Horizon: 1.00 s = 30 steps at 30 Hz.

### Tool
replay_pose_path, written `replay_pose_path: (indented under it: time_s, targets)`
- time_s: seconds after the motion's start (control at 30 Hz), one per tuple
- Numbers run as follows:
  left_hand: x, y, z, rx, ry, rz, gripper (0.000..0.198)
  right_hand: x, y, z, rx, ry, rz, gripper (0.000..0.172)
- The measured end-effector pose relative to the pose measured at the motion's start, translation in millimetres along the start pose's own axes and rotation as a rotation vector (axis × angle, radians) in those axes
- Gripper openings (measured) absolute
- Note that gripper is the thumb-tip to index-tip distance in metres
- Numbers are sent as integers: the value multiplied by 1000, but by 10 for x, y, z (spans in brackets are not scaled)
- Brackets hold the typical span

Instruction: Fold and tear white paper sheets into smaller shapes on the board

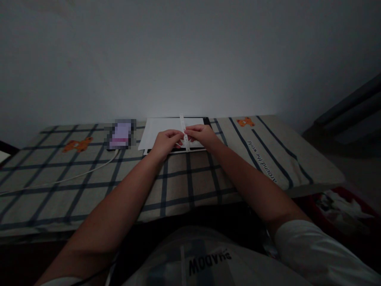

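Your left hand and right hand meet over the middle of a narrow white strip. Fingers of both appear closed in a pinch on it, thumb against forefinger; the contact itself is small and dim. Small dark marks show along the strip; holes or print, cannot tell.

Position: the strip runs front to back above the white paper, its far end by the wall and its near end at the front edge of the stack. Whether it rests on the paper or is lifted, cannot tell. A dark backing shows under the paper at the far right corner; all of this sits on the cloth-covered tabletop.

Progress, my estimate: paper and backing are laid out and you have the strip in hand, so setting out looks done. The handling of the strip looks unfinished, as neither hand has let go. No finished piece is set aside that I can make out. How much remains cannot be read from this view.
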<state>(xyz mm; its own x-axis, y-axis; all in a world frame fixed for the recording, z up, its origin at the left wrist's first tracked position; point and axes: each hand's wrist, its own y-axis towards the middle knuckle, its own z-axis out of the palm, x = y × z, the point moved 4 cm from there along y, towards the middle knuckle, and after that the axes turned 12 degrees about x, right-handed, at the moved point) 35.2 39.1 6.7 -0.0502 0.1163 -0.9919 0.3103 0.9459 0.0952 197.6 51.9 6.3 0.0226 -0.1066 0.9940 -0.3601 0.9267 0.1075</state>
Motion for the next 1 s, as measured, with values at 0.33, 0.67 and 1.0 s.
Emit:
replay_pose_path:
  time_s: [0.33, 0.67, 1.0]
  targets:
    - [35, 33, -21, 7, -51, -29, 22, -2, 1, 13, 130, 26, -58, 26]
    - [48, 32, 46, 89, -294, -137, 23, 14, 9, 20, 81, 59, -42, 17]
    - [48, 26, 10, 59, -222, -130, 26, 44, -20, -11, 40, -90, -89, 25]
